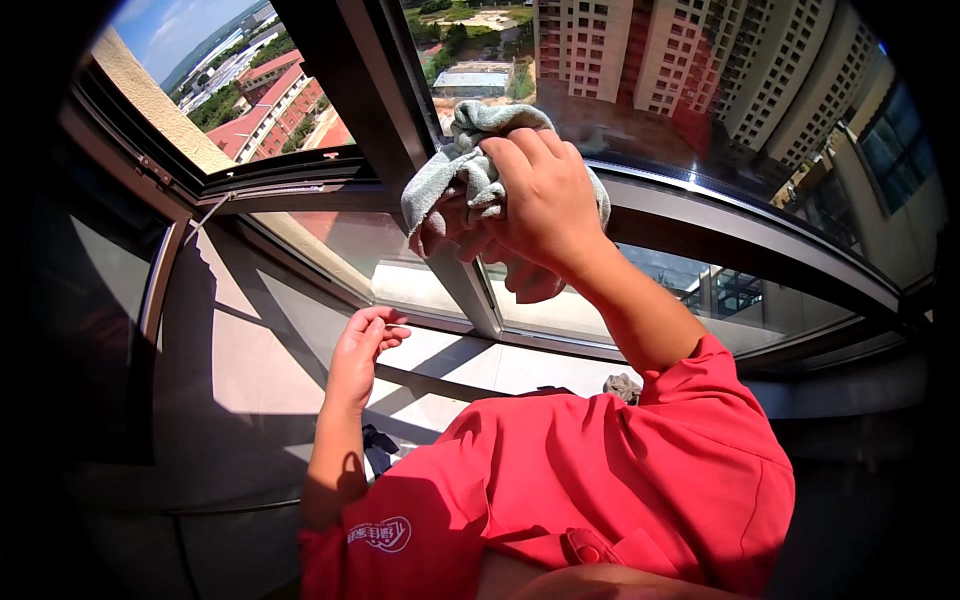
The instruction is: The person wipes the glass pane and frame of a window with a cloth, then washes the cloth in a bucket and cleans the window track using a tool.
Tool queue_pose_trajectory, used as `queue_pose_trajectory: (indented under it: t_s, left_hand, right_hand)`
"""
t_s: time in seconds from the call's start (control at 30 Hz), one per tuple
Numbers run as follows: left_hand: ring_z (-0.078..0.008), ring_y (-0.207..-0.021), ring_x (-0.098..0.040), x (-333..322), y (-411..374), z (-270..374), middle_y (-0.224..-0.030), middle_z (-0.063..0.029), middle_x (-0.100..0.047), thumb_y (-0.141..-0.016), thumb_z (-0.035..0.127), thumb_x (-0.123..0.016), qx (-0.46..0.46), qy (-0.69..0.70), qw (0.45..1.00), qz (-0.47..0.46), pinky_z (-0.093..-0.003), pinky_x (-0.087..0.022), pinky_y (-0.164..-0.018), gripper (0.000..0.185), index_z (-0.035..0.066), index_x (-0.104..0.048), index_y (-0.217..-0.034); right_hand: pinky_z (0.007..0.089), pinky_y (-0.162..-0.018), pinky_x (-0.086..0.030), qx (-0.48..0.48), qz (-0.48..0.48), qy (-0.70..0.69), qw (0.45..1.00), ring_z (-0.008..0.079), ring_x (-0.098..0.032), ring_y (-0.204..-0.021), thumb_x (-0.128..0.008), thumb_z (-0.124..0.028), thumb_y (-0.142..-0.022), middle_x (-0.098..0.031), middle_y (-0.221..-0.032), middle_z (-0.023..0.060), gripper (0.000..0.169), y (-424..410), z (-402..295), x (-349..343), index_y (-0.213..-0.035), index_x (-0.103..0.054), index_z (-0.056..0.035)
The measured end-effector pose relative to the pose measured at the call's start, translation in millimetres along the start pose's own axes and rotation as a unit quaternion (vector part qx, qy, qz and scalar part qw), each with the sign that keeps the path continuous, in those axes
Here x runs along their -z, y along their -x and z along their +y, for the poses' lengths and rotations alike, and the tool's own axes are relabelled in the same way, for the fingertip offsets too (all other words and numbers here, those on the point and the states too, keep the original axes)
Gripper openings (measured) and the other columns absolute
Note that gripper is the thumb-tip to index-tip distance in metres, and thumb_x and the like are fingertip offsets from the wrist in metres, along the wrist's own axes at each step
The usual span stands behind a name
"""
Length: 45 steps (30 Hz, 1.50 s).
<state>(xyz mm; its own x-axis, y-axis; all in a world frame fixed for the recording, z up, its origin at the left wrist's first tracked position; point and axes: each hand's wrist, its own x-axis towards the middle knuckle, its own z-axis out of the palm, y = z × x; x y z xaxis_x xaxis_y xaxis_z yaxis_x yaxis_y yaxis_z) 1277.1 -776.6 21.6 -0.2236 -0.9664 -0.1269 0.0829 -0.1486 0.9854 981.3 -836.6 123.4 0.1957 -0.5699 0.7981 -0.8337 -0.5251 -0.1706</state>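
My right hand (544,199) is closed on a bunched, pale grey-green cloth (442,184). The cloth lies against the lower left corner of a large window pane (630,127), where the dark mullion (397,82) meets the horizontal frame rail (675,191). Its lower folds hang over that rail. Lower and to the left, my left hand (367,345) is raised with its fingers loosely curled and apart. Nothing shows in it, and it touches neither the cloth nor the frame.
An outward opening (262,90) with a window stay (277,189) is at upper left. Beside it, a dark-framed sash (161,277) stands swung inward. Below are lower panes (352,247) and a pale sill (465,364). A crumpled brownish cloth (622,388) and a dark item (379,448) lie near my body.
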Motion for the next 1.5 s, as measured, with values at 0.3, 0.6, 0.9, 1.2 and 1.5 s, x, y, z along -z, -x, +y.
queue_pose_trajectory:
  t_s: [0.3,0.6,0.9,1.2,1.5]
  left_hand:
    - [-0.0204,-0.094,-0.064,-12.8,-57.7,15.4,-0.106,-0.0126,-0.064,-0.100,0.018,-0.047,0.017,0.005,0.996,-0.089,-0.0318,-0.049,-0.087,0.023,0.000,-0.055,-0.112]
    - [-0.0209,-0.096,-0.062,10.7,-100.3,13.3,-0.108,-0.0138,-0.062,-0.099,0.017,-0.046,0.064,0.023,0.977,-0.204,-0.0336,-0.048,-0.089,0.024,0.000,-0.055,-0.113]
    - [-0.0205,-0.091,-0.064,93.7,-120.9,1.4,-0.104,-0.0114,-0.065,-0.100,0.018,-0.045,0.082,0.014,0.974,-0.212,-0.0343,-0.048,-0.089,0.023,0.001,-0.057,-0.110]
    - [-0.0193,-0.093,-0.063,108.8,-143.5,-5.6,-0.106,-0.0104,-0.064,-0.100,0.019,-0.043,0.125,0.018,0.953,-0.274,-0.0331,-0.047,-0.089,0.024,0.002,-0.056,-0.112]
    - [-0.0178,-0.092,-0.063,78.9,-157.7,-9.2,-0.109,-0.0106,-0.064,-0.100,0.020,-0.044,0.116,0.048,0.936,-0.328,-0.0302,-0.046,-0.088,0.025,0.002,-0.055,-0.113]
  right_hand:
    - [0.0401,-0.067,-0.049,-0.059,0.130,0.113,0.983,0.0340,-0.059,-0.084,-0.082,-0.018,-0.055,-0.054,-0.098,0.0113,0.058,-9.8,9.4,22.0,-0.107,-0.056,-0.0103]
    - [0.0385,-0.064,-0.050,-0.106,-0.014,0.131,0.986,0.0305,-0.061,-0.079,-0.081,-0.022,-0.057,-0.058,-0.086,0.0077,0.057,-14.7,-11.2,7.5,-0.107,-0.057,-0.0128]
    - [0.0351,-0.071,-0.053,0.000,0.086,0.287,0.954,0.0257,-0.064,-0.088,-0.081,-0.025,-0.054,-0.058,-0.108,0.0014,0.059,-85.9,-15.9,43.3,-0.110,-0.062,-0.0222]
    - [0.0324,-0.072,-0.047,0.091,-0.010,0.339,0.936,0.0182,-0.060,-0.089,-0.076,-0.021,-0.062,-0.059,-0.103,-0.0021,0.043,-82.8,-27.7,21.2,-0.104,-0.067,-0.0237]
    - [0.0328,-0.073,-0.044,0.061,-0.053,0.349,0.934,0.0135,-0.056,-0.087,-0.066,-0.023,-0.075,-0.055,-0.107,-0.0059,0.022,-58.2,-44.0,-18.4,-0.096,-0.070,-0.0272]
